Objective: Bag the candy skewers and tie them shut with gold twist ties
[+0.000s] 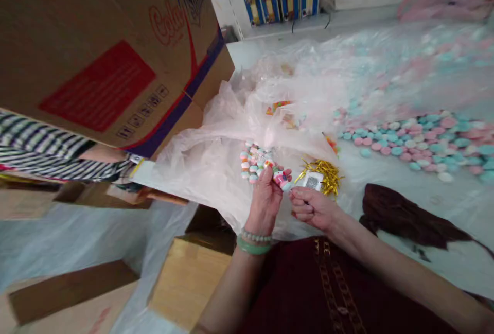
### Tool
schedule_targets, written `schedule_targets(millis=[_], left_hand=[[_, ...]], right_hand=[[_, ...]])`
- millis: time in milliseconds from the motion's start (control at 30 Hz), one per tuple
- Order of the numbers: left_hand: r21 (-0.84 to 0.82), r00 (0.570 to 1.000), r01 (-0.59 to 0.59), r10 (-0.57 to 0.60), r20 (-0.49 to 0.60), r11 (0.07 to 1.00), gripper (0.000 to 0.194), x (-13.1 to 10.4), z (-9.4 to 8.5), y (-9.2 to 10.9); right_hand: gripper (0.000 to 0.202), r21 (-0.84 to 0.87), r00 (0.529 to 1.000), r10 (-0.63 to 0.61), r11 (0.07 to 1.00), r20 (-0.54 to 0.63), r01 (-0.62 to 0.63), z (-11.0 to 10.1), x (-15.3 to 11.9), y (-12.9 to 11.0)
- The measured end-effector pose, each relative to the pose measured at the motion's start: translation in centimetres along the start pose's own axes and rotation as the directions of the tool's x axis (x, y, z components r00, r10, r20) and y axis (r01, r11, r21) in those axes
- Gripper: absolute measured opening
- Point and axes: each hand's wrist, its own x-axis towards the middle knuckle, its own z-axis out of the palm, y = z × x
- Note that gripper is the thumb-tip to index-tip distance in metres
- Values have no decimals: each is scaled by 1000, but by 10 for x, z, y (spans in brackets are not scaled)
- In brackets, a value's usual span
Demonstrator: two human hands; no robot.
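Note:
My left hand (265, 201), wearing a beaded bracelet and a green bangle, is closed around a small colourful packet (281, 177) with pink and white on it. Just beyond these fingers lie several pastel round sweets (251, 161), grouped closely; whether they are part of the packet I cannot tell. Close by on the right, my right hand (313, 208) is in a pinch at the packet's lower end, and what its fingertips hold is too small to make out. A bunch of gold twist ties (331, 175) with a white printed label (313, 180) lies beside that hand.
A large cardboard box (111, 30) stands at left, with another person's striped sleeve (57, 146) below it. Loose pink, blue and white sweets (420, 143) spread across the right on plastic sheeting (239, 123). A dark brown cloth (405, 215) lies nearer me. Open cartons (193, 277) sit below left.

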Motion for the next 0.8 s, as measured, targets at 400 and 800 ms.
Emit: schedule_targets(millis=[400,800], left_hand=[[119,1000,16,-19,22,993,24,1,-7,14],[157,998,-64,62,21,985,27,-7,1,-6]], right_hand=[[16,-685,838,-510,682,-192,258,7,-6,6],[17,-664,827,-526,693,-199,281,16,5,13]])
